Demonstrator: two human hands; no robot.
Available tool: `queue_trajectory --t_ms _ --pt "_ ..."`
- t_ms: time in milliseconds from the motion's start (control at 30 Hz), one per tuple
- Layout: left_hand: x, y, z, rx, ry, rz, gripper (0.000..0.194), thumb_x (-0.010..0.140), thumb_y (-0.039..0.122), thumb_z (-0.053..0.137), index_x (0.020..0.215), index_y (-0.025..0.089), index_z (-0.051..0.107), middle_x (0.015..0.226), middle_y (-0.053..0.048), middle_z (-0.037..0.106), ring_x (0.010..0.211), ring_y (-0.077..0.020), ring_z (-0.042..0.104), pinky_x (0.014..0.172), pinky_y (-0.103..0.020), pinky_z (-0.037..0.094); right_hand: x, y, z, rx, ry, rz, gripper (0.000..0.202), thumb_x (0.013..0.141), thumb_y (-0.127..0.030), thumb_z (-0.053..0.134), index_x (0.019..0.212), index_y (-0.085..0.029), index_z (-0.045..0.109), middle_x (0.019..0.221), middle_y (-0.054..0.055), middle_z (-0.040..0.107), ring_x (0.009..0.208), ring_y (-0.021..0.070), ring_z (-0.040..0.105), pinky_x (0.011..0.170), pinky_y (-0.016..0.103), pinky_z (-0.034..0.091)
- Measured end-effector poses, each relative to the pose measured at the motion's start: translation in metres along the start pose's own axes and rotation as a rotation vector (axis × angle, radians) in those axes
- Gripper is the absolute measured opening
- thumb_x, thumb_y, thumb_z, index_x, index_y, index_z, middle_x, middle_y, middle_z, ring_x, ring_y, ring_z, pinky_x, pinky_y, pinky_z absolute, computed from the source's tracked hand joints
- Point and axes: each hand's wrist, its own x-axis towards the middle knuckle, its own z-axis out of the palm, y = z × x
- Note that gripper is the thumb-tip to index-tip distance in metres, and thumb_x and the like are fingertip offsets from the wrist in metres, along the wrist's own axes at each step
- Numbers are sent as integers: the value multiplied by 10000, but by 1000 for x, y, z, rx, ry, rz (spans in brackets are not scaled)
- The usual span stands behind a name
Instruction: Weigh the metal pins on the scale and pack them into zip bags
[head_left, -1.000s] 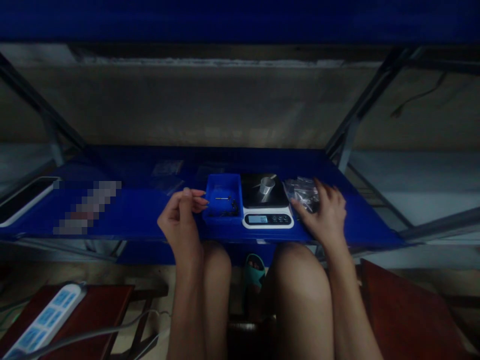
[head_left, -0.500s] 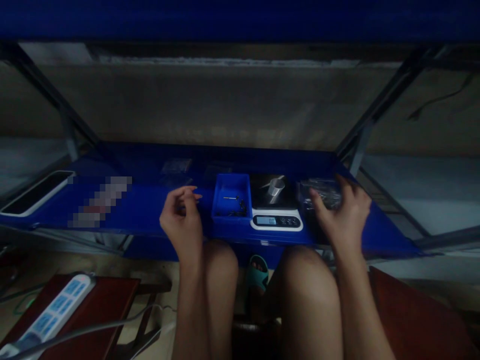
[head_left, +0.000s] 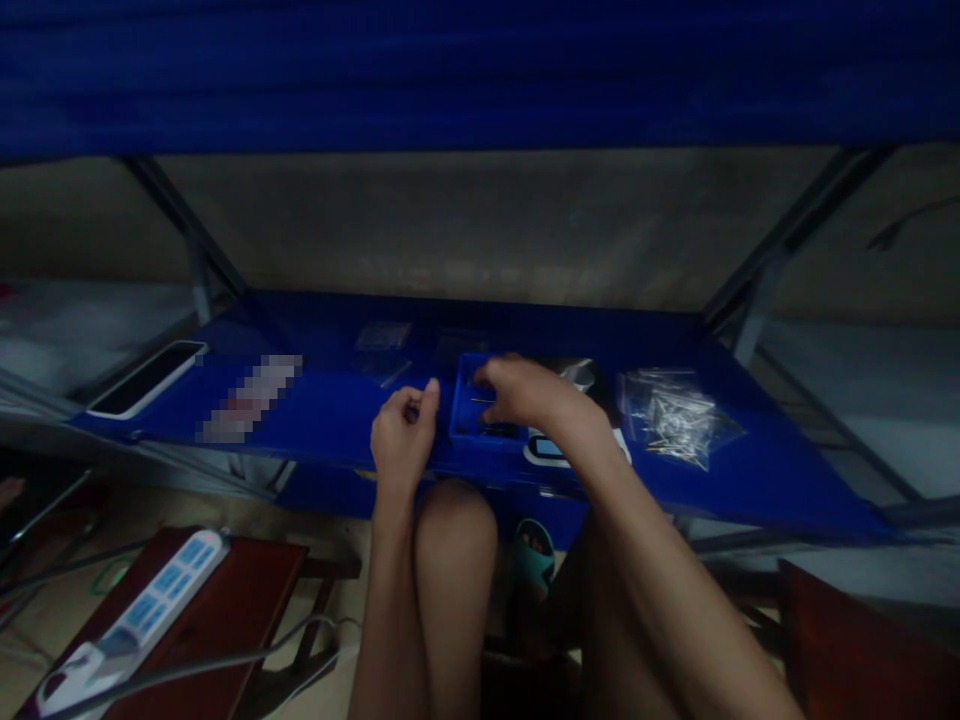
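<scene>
My right hand (head_left: pixel 517 388) reaches into a small blue tray (head_left: pixel 455 432), its thumb and fingers apart over small dark metal pieces and a thin pin. My left hand (head_left: pixel 405 430) is just left of the tray, fingers curled in and thumb up against them; whatever they hold, if anything, is hidden. Right of the tray a digital scale (head_left: pixel 536 450) is partly covered by my right hand and forearm. A shiny metal cup (head_left: pixel 579 374) lies on its dark plate. Beyond it lies a clear bag of thin metal pins (head_left: pixel 679 425).
Flat clear bags (head_left: pixel 382 337) lie at the back of the blue tabletop (head_left: pixel 337 420). A white-edged phone-like device (head_left: pixel 146 380) is at the left, beside a blurred-out strip. Below, a power strip (head_left: pixel 161 590) rests on a brown stool. A blue shelf (head_left: pixel 480 80) hangs overhead.
My right hand has moved left from the bag of pins to inside the blue tray, uncovering the bag. My left hand has turned thumb-up and come nearer the tray. The view has shifted slightly.
</scene>
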Motion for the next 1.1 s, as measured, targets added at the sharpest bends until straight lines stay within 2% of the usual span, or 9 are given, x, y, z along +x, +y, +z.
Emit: queue_trajectory --t_ms 67,200,367,433,567,667,733,833,1100 --pt "-3 9 4 37 -112 10 401 906 572 669 679 245 621 704 -11 670 680 -193 601 634 -280 360 3 5 -1 20 -24 -16 333 649 -176 935 948 -228 799 864 40 773 775 208 709 642 285 475" --pt "-6 13 9 66 -213 -2 223 831 287 692 698 245 519 599 48 549 553 -149 505 577 -268 299 5 6 -8 49 -54 -28 473 567 -230 994 999 -225 802 879 35 771 756 210 698 615 285 468" --pt "-9 11 6 -52 -90 149 169 879 294 616 796 250 476 589 75 464 501 -127 430 547 -268 302 2 -8 -11 -14 -87 -61 580 602 -210 974 1147 -211 777 1117 97 775 938 256 718 670 295 459" --pt "-10 11 5 -54 -33 182 174 896 320 618 822 251 476 592 78 446 495 -124 409 542 -269 293 1 -14 -9 -20 -83 -74 578 634 -176 941 1182 -226 761 1112 87 774 946 251 715 665 295 436" --pt "-11 12 4 -34 15 194 183 921 324 605 823 245 473 605 75 438 501 -119 401 555 -268 302 -5 -25 -1 -28 -14 -83 411 688 -108 888 1063 -223 767 992 71 777 904 243 702 689 304 426" --pt "-12 13 4 -16 34 232 180 936 320 598 834 241 474 617 73 433 517 -118 409 569 -266 305 -11 -32 2 -75 71 -93 156 888 -78 707 1004 -171 757 1013 120 775 935 246 697 762 327 442" --pt "-12 13 3 -1 45 260 182 946 313 592 839 238 466 622 73 426 531 -118 420 580 -261 309 -13 -35 1 -107 46 -101 177 970 -76 584 999 -140 746 1025 143 768 960 246 693 769 330 430" --pt "-12 13 3 4 29 284 187 956 309 585 843 236 455 626 75 423 531 -114 424 585 -255 314 -11 -34 1 -110 -14 -91 143 962 -110 598 991 -139 735 984 125 755 946 228 679 734 308 398" --pt "-12 15 3 -17 1 247 185 940 312 597 838 235 464 622 71 451 525 -112 431 575 -250 320 -2 -17 12 142 36 -59 59 836 -118 733 873 -163 738 809 37 716 738 145 612 652 265 357"
